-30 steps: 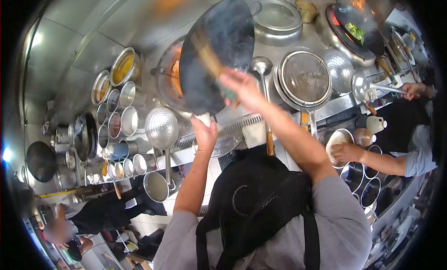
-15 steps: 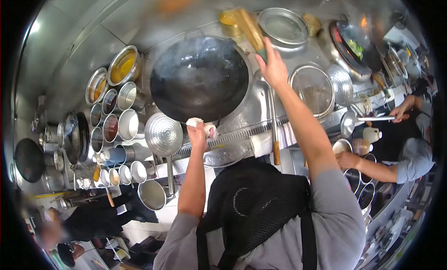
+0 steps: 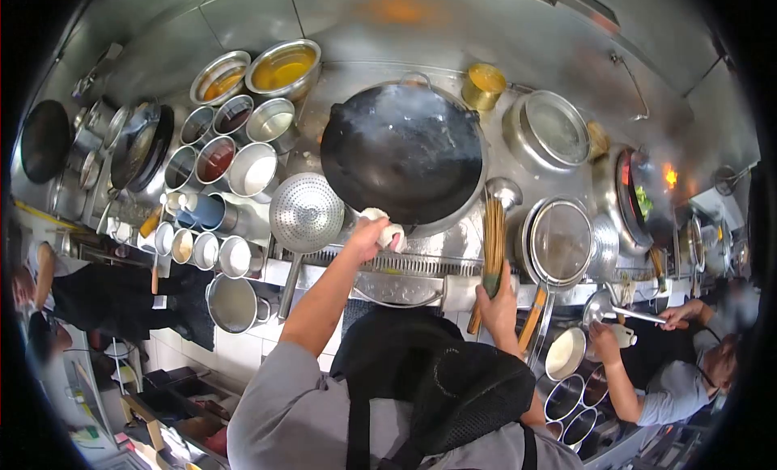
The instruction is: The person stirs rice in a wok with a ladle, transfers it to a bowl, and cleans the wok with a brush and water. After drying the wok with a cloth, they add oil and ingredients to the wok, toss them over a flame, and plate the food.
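A big dark wok [image 3: 402,150] sits on the stove with light steam over its black inner surface. My left hand [image 3: 369,237] is closed round a folded white cloth [image 3: 390,229] at the wok's near edge. Lower right of the wok, my right hand [image 3: 500,301] grips the green-bound end of a bamboo brush [image 3: 494,243], whose bristles point up and away from me. The head of a ladle [image 3: 504,193] lies just beyond the bristle tips. A perforated skimmer [image 3: 306,212] rests left of my left hand.
Metal pots of sauces [image 3: 218,158] and bowls of yellow liquid [image 3: 283,68] stand at the left. At the right are a round strainer [image 3: 562,242], a lidded pot [image 3: 557,128] and a second wok by a flame. A co-worker [image 3: 676,389] holds a ladle at the far right.
The brush in my right hand has come back from beyond the wok toward me, bristles now upward. My left hand still holds the cloth at the wok's edge. The camera view has shifted.
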